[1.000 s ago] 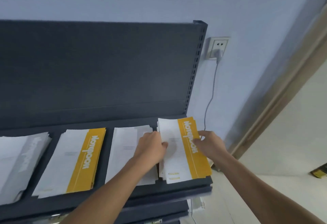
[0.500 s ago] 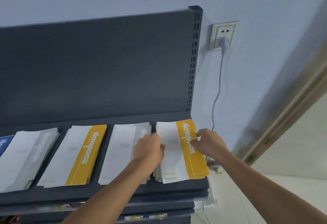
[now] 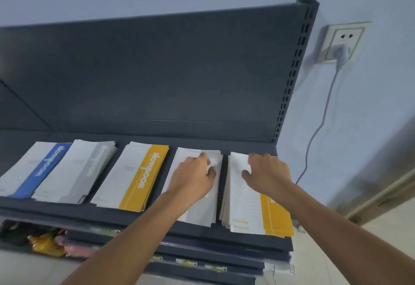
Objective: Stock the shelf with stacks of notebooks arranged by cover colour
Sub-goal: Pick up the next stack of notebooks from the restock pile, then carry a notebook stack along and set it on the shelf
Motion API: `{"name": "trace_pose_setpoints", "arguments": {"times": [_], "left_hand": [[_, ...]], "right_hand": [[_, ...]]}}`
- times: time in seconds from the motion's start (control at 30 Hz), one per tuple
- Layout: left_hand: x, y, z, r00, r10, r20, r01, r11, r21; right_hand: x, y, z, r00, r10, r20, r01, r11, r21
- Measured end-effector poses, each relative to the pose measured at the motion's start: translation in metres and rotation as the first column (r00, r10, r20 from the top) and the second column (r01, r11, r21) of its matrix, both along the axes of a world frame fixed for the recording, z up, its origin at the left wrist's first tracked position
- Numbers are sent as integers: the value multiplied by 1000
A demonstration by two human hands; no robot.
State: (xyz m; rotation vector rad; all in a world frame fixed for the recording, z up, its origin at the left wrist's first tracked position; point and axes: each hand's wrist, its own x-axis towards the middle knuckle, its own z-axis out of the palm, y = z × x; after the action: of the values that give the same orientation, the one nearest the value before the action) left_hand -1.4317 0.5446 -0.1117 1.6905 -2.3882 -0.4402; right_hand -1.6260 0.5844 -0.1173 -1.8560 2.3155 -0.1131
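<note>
Five notebook stacks lie side by side on the dark top shelf (image 3: 112,216): blue (image 3: 38,170), grey (image 3: 76,172), yellow (image 3: 134,176), a pale grey stack (image 3: 198,211) and a second yellow stack (image 3: 253,215) at the right end. My left hand (image 3: 193,179) rests on the pale grey stack, its fingers loosely bent near the stack's upper right edge. My right hand (image 3: 267,174) lies over the far end of the right yellow stack with spread, relaxed fingers. The hands hide both stacks' upper parts.
The shelf's dark back panel (image 3: 157,71) rises behind the stacks, with a slotted upright (image 3: 292,77) at its right. A wall socket (image 3: 341,41) with a plugged cable hangs beside it. Lower shelves hold yellow and pink packets (image 3: 47,244). A door frame runs at far right.
My left hand left the right yellow stack's left edge and now lies on the pale grey stack. My right hand moved from the stack's right edge onto its top. The view swung left.
</note>
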Motion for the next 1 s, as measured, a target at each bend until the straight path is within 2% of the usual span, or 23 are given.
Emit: {"name": "trace_pose_setpoints", "arguments": {"times": [0.2,0.47,0.63,0.87,1.0], "left_hand": [[71,-8,12,988,151,-1,-151,988,-15],[203,-7,29,932,363,-23,-363,931,-25],[312,-14,44,896,440,-59,-443,894,-65],[484,-3,45,850,525,-40,-525,840,-137],[566,0,37,832,554,-27,-553,826,-108]], "right_hand": [[74,-34,-3,977,205,51,-201,977,-69],[194,-70,21,907,419,40,-411,903,-123],[297,-91,43,849,529,19,-517,837,-177],[477,-105,43,786,613,81,-590,782,-199],[561,-105,36,757,643,111,-615,760,-211]]}}
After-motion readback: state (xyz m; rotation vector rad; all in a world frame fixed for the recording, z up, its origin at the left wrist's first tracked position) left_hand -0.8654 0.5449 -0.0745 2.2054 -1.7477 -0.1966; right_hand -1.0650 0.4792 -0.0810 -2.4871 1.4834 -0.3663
